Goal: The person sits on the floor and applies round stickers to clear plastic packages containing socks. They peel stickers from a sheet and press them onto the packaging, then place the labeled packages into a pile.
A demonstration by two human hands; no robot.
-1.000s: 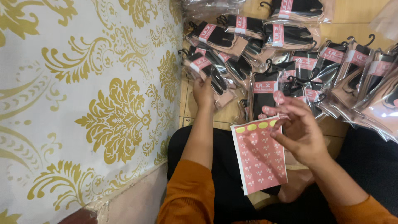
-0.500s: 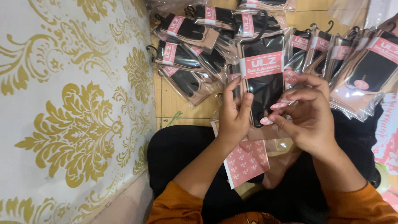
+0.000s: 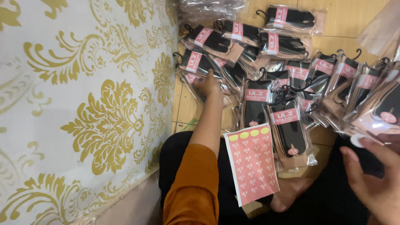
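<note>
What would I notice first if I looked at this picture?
Probably the big white cloth with gold swirls filling the left side. Next, the heap of clear packets of black socks with pink bands on the wooden floor, where the left hand reaches. A pink sticker sheet lies on the lap.

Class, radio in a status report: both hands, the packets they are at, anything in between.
Left hand flat on a sock packet by the wall. Right hand open, holding nothing, beside the right-hand packets. Pink sticker sheet lies on the lap between.
</note>
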